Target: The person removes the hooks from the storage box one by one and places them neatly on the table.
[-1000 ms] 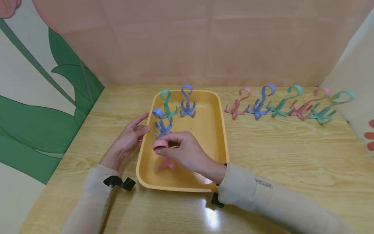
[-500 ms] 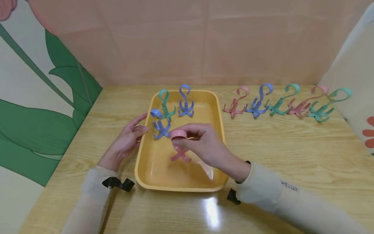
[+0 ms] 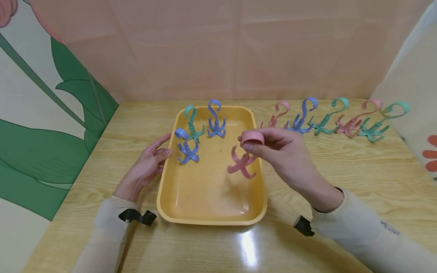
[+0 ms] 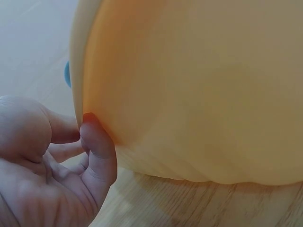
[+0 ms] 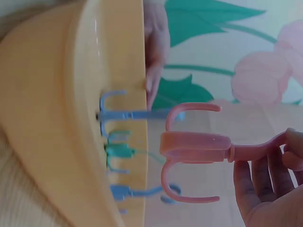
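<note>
From the head view, my right hand is pinching the pink hook by its top loop, holding it lifted over the right edge of the yellow tray, prongs hanging down. My left hand is resting with relaxed fingers against the tray's left edge. Two blue hooks and a green one are standing at the tray's far left corner, and five more hooks are lining the desk's far right edge.

From the left wrist view, my fingertips are touching the tray's outer wall, gripping nothing.

From the right wrist view, my fingers are grasping the stem of the pink hook, clear of the tray rim
</note>
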A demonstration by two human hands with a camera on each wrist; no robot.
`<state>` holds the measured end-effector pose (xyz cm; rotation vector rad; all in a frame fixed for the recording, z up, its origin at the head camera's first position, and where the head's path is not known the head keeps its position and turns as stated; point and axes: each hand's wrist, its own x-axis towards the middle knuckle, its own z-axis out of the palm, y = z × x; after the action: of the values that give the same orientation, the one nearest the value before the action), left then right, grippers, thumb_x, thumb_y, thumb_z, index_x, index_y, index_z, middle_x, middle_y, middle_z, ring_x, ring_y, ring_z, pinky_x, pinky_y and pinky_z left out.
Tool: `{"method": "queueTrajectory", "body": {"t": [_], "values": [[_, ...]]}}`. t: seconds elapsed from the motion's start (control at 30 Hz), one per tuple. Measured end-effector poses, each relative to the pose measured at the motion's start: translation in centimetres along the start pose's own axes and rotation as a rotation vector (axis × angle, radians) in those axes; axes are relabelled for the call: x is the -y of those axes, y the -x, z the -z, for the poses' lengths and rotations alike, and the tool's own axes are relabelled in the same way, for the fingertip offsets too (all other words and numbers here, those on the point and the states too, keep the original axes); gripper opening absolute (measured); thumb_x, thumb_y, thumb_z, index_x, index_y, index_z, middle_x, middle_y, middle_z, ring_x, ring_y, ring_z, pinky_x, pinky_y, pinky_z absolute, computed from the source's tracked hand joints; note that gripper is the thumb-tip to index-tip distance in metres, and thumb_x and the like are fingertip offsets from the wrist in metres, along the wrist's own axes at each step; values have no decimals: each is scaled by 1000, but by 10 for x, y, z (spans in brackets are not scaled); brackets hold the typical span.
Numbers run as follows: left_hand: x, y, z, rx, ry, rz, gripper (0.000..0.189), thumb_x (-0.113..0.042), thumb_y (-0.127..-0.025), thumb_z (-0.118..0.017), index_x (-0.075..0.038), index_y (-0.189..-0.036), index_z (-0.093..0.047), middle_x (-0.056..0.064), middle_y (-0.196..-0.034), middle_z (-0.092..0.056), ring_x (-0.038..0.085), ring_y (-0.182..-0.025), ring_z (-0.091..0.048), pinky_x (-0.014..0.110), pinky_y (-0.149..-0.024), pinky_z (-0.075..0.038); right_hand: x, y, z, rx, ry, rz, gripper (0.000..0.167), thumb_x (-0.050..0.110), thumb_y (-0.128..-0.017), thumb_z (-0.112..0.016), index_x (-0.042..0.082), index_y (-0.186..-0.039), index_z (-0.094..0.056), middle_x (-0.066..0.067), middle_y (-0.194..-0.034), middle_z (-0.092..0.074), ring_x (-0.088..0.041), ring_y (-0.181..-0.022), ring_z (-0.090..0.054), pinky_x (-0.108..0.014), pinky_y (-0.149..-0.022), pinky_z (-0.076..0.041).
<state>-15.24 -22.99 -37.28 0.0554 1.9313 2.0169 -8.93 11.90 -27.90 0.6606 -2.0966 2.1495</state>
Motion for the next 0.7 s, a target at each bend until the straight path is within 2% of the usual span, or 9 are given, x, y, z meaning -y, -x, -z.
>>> {"method": "queueTrajectory", "body": {"t": [0.2,0.37,0.5,0.7], "values": [[-1,0,0,0,10,1,60,-9,-106,-48,-18,-161,-24,14,-110,-62,16,-79,-67,30,-63,-59,5,4,27,-72,-72,47,19,-11,-89,-70,-11,-108,-70,-14,-104,-74,-23,-99,-69,-23,-76,-57],[1,0,0,-1,14,5,61,-9,-106,-48,-18,-161,-23,15,-112,-62,15,-79,-67,28,-63,-58,2,7,47,-134,-41,75,18,-11,-89,-70,-13,-107,-69,-12,-100,-74,-21,-95,-69,-22,-77,-56],[2,1,0,-5,19,11,61,-8,-106,-48,-19,-161,-23,14,-111,-62,15,-79,-67,28,-62,-58,-6,10,60,-185,-8,59,20,-9,-89,-71,-13,-109,-70,-9,-100,-74,-17,-89,-68,-21,-78,-55],[1,0,-1,-2,17,14,61,-9,-106,-47,-20,-161,-24,15,-112,-61,15,-79,-67,28,-61,-58,-17,11,77,-244,21,15,23,-5,-89,-73,-11,-111,-70,-8,-103,-75,-16,-93,-69,-20,-82,-55]]}}
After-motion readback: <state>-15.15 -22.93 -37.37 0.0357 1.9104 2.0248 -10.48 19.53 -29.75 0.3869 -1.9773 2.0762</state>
